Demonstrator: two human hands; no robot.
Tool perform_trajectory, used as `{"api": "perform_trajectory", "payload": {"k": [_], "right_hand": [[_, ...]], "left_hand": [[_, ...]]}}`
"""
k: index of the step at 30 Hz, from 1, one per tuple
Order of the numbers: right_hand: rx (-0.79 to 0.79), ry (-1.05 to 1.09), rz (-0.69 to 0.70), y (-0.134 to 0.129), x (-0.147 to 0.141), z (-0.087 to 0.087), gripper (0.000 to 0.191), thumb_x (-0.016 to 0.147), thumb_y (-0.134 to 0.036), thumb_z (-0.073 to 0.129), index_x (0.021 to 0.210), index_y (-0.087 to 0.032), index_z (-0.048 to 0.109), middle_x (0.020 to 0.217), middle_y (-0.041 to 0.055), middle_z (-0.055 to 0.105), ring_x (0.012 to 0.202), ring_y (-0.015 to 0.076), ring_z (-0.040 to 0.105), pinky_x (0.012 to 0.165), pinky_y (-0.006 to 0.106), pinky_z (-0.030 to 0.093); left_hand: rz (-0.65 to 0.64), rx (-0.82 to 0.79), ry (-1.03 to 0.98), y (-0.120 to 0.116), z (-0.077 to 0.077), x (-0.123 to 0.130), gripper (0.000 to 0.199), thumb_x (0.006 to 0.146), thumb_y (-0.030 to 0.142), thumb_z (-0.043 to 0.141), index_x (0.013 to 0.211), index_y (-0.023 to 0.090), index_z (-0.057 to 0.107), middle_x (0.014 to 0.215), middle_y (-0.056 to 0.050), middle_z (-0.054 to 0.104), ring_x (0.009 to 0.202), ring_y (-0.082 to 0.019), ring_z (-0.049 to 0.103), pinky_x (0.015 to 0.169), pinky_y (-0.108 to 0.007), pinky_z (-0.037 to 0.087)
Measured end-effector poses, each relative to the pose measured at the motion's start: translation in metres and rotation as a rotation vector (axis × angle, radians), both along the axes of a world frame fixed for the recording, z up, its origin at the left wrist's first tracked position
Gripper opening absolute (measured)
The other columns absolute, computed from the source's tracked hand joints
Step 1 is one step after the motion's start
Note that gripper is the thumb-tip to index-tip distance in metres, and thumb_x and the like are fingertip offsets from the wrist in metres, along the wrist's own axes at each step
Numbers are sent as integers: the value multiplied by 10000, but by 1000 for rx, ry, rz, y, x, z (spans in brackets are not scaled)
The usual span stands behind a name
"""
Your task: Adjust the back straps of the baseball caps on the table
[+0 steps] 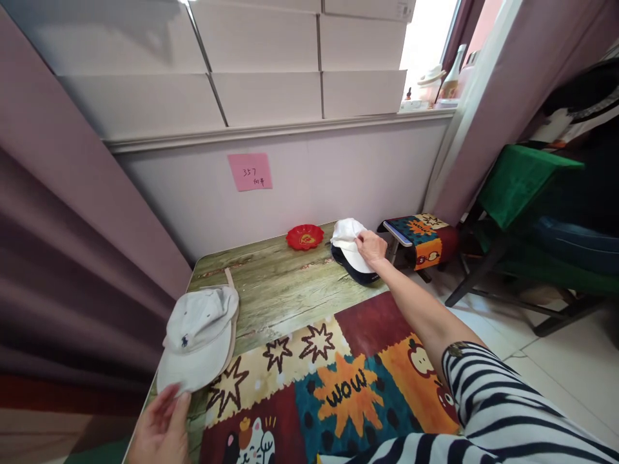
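My right hand [371, 248] reaches to the table's far right and pinches the side of a white cap [347, 232]. That cap sits on top of a dark cap [360, 276], of which only the lower edge shows. At the table's left side lies a light grey cap [200, 328] with a small dark logo on its front, its brim toward me. A beige edge and strap [229, 278] show beside it; what they belong to is mostly hidden. My left hand [164, 422] is at the front of the grey brim, thumb and fingers apart, fingertips at its edge.
A red scalloped dish [304, 237] stands near the wall on the wood-patterned table [275, 283]. A colourful mat [309, 393] covers the near part. To the right are a phone [397, 233] on a small covered stand and a green-draped chair [527, 180]. A pink note [250, 171] is on the wall.
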State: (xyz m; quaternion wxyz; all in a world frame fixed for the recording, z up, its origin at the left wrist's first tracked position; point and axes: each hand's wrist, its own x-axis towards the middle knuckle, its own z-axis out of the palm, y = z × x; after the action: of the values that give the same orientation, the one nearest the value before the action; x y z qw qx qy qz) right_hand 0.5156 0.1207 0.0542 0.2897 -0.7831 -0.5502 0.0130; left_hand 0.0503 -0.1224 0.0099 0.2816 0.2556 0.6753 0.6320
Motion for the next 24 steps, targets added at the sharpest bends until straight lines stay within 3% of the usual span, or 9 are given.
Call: {"api": "perform_trajectory", "payload": {"k": [3, 6, 9, 11, 14, 17, 19, 21, 24], "right_hand": [[159, 12, 15, -23, 9, 25, 254, 923, -367, 521, 963, -209, 716, 1048, 82, 706, 890, 206, 634, 788, 305, 436], [422, 226, 224, -62, 3, 45, 232, 872, -392, 593, 842, -184, 691, 879, 57, 700, 694, 158, 585, 724, 283, 448], [403, 548, 385, -107, -22, 47, 245, 841, -436, 633, 809, -194, 655, 722, 4, 643, 578, 123, 523, 575, 241, 422], [329, 750, 450, -134, -45, 38, 251, 846, -453, 631, 810, -205, 623, 631, -25, 582, 523, 111, 499, 503, 222, 401], [205, 983, 458, -161, -82, 16, 259, 850, -479, 636, 861, -225, 589, 535, -56, 534, 463, 117, 510, 464, 219, 429], [220, 1099, 386, -174, -119, -11, 264, 857, -493, 629, 883, -238, 565, 562, -42, 589, 491, 137, 579, 526, 250, 510], [282, 1192, 357, -178, -141, -30, 264, 870, -493, 609, 953, -247, 562, 715, 5, 679, 640, 172, 670, 666, 302, 574], [306, 1274, 400, -180, -157, -47, 327, 855, -481, 630, 1087, -258, 576, 1005, 62, 726, 921, 215, 704, 868, 358, 565], [199, 1250, 534, -180, -164, -71, 419, 812, -441, 685, 1187, -274, 603, 1224, 65, 677, 1218, 236, 591, 1059, 395, 458]], "left_hand": [[-218, -150, -58, 10, 11, 27, 409, 588, 422, 827, 903, 190, 706, 980, -68, 711, 845, -224, 675, 708, -294, 588], [-472, -164, -168, 29, 19, 69, 502, 538, 457, 881, 906, 150, 730, 954, -112, 747, 788, -234, 693, 731, -315, 583], [-762, -140, -336, 50, 37, 117, 520, 633, 503, 845, 955, 110, 735, 1010, -177, 746, 841, -271, 714, 812, -377, 573], [-893, -72, -464, 66, 55, 144, 540, 719, 514, 788, 1071, 111, 717, 1139, -202, 716, 998, -312, 699, 894, -426, 551], [-940, 46, -629, 91, 88, 170, 573, 822, 571, 671, 1179, 122, 656, 1207, -202, 687, 1077, -312, 674, 944, -459, 529], [-874, 192, -636, 109, 118, 178, 395, 834, 394, 711, 1125, 134, 654, 1121, -131, 716, 970, -224, 686, 925, -393, 532], [-887, 221, -570, 113, 132, 176, 328, 782, 276, 752, 1062, 128, 668, 1013, -94, 731, 870, -179, 677, 885, -346, 530], [-950, 211, -462, 110, 136, 173, 310, 745, 251, 769, 1015, 127, 682, 893, -66, 728, 799, -161, 659, 851, -324, 521], [-1033, 160, -197, 103, 121, 171, 299, 760, 321, 751, 993, 140, 704, 838, -55, 716, 781, -161, 634, 806, -293, 499]]}}
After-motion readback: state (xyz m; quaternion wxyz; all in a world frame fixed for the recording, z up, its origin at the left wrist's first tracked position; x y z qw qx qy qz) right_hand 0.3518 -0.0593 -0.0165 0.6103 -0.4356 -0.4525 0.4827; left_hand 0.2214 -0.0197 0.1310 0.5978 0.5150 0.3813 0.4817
